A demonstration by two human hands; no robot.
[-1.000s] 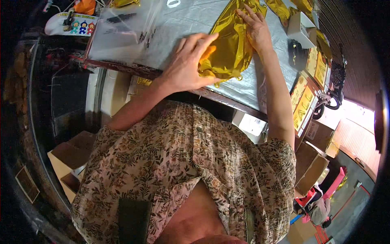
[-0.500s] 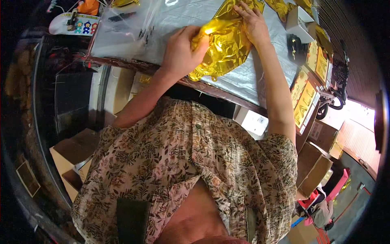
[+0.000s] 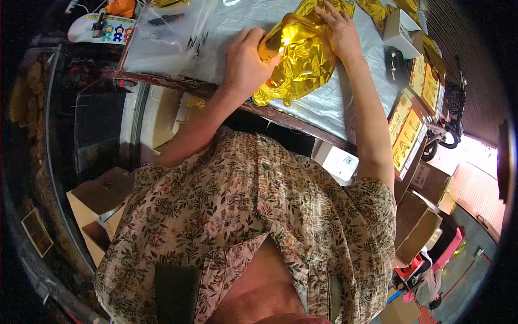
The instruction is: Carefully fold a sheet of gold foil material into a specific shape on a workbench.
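Note:
A crinkled gold foil balloon [image 3: 305, 67] lies partly flattened on the silver-grey covered table [image 3: 329, 110], with small tabs along its near edge. At its left side my left hand [image 3: 247, 62] is closed on the foil, thumb on top and fingertips partly hidden by the folds. My right hand [image 3: 341, 33] rests on the balloon's far right part, its fingers stretched out and slightly apart. Between the two hands the foil is wrinkled, and its left edge is raised in a fold.
Clear plastic sheets [image 3: 167, 40] cover the table's left end. More gold foil [image 3: 372, 8], a white box [image 3: 401, 33] and a black coiled item [image 3: 395, 65] stand at the right. Printed cartons [image 3: 407, 141] flank the table's right edge; an open cardboard box [image 3: 97, 202] is at the lower left.
The foil's left edge has lifted and folded over near my left hand, whose fingers have shifted slightly. My right hand remains in nearly the same place on the balloon.

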